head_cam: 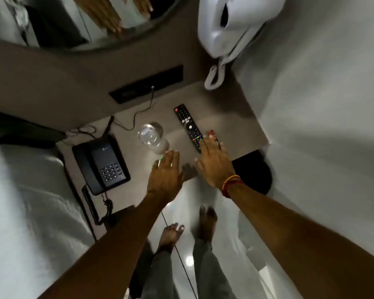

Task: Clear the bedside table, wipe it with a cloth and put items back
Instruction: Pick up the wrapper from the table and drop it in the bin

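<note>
The brown bedside table [229,117] carries a black desk phone [100,162] at the left, a clear plastic bottle [152,138] lying in the middle and a black TV remote [188,126] at the right. A second small remote [213,135] peeks out beyond my right fingertips. My left hand [166,173] hovers open just in front of the bottle, fingers near its cap end. My right hand [214,161], a red and yellow thread on its wrist, is spread open over the near end of the TV remote.
A white bed [24,212] lies at the left. A white wall hair dryer [231,24] with a coiled cord hangs above the table's far right corner. A black socket strip [147,87] and cable run along the back panel. A dark bin [257,171] sits under the table's right edge.
</note>
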